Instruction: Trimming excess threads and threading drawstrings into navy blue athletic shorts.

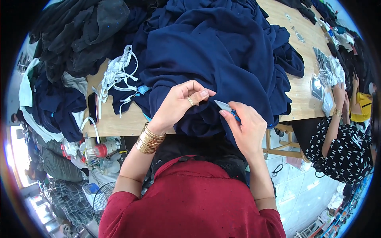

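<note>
A large heap of navy blue fabric covers the middle of the table, its near edge hanging over the front. Above that near edge is my left hand, thumb and fingers pinched together; anything between the fingertips is too small or hidden to make out. My right hand is closed round a pair of small thread snips with a blue handle. The pale metal blades point up and left, a short way from my left fingertips, over the navy fabric.
White straps lie tangled left of the heap, near a phone. Black garments are piled at the far left. On the right, a person in a patterned black top reaches toward clear plastic packets on the wooden table.
</note>
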### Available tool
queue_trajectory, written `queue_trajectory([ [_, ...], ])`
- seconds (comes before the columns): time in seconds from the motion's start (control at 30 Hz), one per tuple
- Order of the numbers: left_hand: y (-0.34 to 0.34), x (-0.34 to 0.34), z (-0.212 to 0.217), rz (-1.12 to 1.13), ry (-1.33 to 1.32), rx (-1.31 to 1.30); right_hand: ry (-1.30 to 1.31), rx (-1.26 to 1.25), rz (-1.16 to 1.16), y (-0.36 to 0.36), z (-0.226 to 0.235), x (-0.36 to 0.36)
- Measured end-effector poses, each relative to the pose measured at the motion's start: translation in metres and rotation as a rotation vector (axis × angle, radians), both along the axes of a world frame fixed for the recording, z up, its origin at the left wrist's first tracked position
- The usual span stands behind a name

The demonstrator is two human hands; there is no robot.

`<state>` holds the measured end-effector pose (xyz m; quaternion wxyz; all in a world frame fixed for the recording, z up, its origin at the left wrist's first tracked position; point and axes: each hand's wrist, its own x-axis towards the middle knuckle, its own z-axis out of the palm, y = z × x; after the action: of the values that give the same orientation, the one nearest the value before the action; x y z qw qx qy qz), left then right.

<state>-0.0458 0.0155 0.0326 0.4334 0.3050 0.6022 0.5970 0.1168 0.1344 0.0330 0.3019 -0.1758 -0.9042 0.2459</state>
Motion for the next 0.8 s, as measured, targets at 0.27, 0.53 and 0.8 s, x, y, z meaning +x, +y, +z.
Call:
queue_trajectory([
  [0.27, -0.001, 0.006, -0.004, 0.023, -0.036, 0.065, -0.058, 0.097, -0.014, -0.003, 0.004, -0.004],
  [0.53, 0.007, 0.004, -0.007, 0.014, 0.005, 0.065, -0.096, 0.107, -0.02, 0.003, 0.006, -0.005],
  [0.8, -0.007, 0.005, -0.008, 0.11, 0.123, 0.096, -0.184, -0.007, 0.018, -0.009, 0.017, -0.015],
])
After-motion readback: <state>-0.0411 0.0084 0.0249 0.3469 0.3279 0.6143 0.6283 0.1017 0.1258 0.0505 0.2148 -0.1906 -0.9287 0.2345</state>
